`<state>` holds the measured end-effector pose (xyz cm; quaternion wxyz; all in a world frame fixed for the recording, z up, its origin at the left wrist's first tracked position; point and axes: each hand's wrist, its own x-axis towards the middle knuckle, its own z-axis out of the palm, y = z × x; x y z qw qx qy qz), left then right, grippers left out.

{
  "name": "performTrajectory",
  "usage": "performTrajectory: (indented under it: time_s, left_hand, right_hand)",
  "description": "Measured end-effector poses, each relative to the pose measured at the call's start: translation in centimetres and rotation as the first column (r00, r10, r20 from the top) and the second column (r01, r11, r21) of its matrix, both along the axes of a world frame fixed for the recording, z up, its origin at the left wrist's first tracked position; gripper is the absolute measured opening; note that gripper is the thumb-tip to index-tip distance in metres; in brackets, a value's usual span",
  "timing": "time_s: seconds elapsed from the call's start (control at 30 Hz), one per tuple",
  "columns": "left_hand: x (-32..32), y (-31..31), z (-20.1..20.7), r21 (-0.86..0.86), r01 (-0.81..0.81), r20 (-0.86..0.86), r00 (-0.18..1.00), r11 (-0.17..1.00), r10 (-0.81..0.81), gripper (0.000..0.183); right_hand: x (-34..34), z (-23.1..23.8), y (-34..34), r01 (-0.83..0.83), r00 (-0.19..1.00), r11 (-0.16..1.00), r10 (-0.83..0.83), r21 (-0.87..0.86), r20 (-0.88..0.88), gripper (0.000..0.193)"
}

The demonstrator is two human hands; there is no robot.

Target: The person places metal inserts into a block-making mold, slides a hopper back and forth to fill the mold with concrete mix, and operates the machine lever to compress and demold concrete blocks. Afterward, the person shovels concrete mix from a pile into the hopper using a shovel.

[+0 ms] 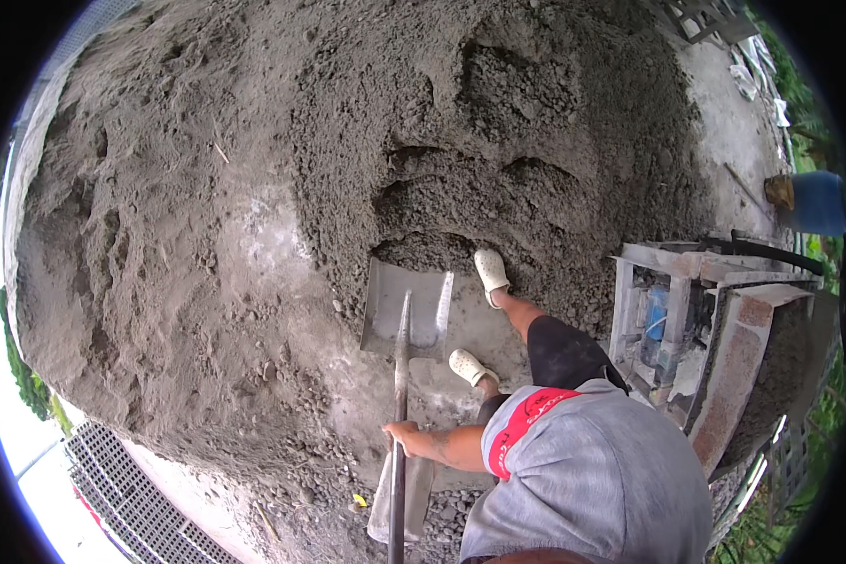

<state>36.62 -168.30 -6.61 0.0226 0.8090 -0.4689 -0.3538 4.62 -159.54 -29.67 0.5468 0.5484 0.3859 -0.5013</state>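
Observation:
My right hand point(404, 435) comes in across my body and is closed around the long wooden handle of a shovel point(399, 395). The shovel's wide, square metal blade point(428, 315) lies flat on the concrete, its front edge against the foot of the gravel pile point(498, 197). Only a thin grey film shows on the blade. The handle runs back past my left side and out of the lower edge. My left hand is out of sight. Beneath the handle, a pale flat piece point(414, 498) lies on the gravel; its kind is unclear.
Grey sand point(160, 235) spreads over the left side. Close by on my right stands a metal-framed machine point(667, 310) with a blue part inside. A blue bucket point(818, 202) is farther right. Perforated fencing point(132, 489) borders the lower left. My feet in white clogs point(491, 273) are beside the blade.

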Motion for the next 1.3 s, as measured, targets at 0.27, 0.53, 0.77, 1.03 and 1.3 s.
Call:
performTrajectory:
  time_s: [0.27,0.53,0.77,1.03,1.3]
  left_hand:
    - [-37.3,11.8,-17.5,-0.018,0.19,-0.608,0.777,0.982,-0.162,0.013]
    - [-28.4,13.9,-14.8,0.148,0.001,-0.544,0.835,0.989,0.08,0.016]
    - [-24.6,13.0,-9.6,0.153,0.09,-0.357,0.933,0.984,-0.03,0.023]
    - [-20.6,6.2,-10.1,0.108,0.303,-0.54,0.818,0.947,-0.2,0.023]
    - [-27.7,-9.5,-2.6,-0.721,0.653,-0.45,-0.186,0.232,-0.873,0.014]
  right_hand:
    - [-39.7,-16.9,25.4,0.437,0.776,0.898,-0.352,0.044,-0.524,0.02]
    - [-27.1,-18.3,25.5,0.532,0.369,0.775,-0.575,-0.341,-0.73,0.013]
    - [-25.9,-9.5,25.2,0.494,0.789,0.861,-0.384,0.122,-0.48,0.016]
    - [-24.7,3.4,25.1,0.576,0.688,0.815,-0.449,0.053,-0.57,0.019]
    - [-20.0,24.8,26.9,0.756,0.191,0.561,-0.682,-0.338,-0.706,0.025]
